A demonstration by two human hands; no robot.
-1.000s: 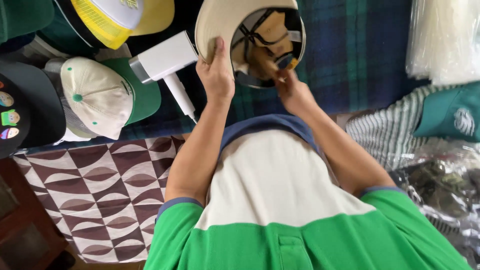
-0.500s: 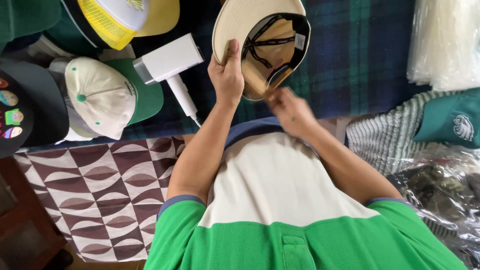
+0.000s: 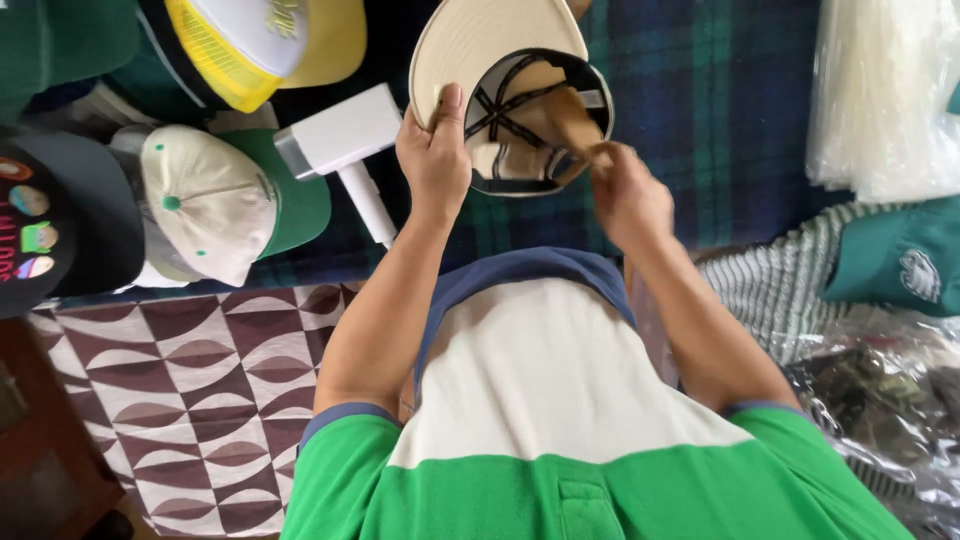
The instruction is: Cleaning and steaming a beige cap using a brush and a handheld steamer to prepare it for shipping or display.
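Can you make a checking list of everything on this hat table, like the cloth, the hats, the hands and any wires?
Surface: dark blue and green plaid cloth, with a brown and white patterned cloth nearer the person.
Job's things: cream cap held upside down, dark inside showing; a brown insert piece sits in its crown.
Clutter: cream and green cap, yellow and white mesh cap, black cap, white handheld tool, clear plastic bags, green cloth item.
Grippers: left hand grips the cap's brim; right hand pinches the insert.
Cables: nothing seen.
Surroundings: dark wood at the lower left.
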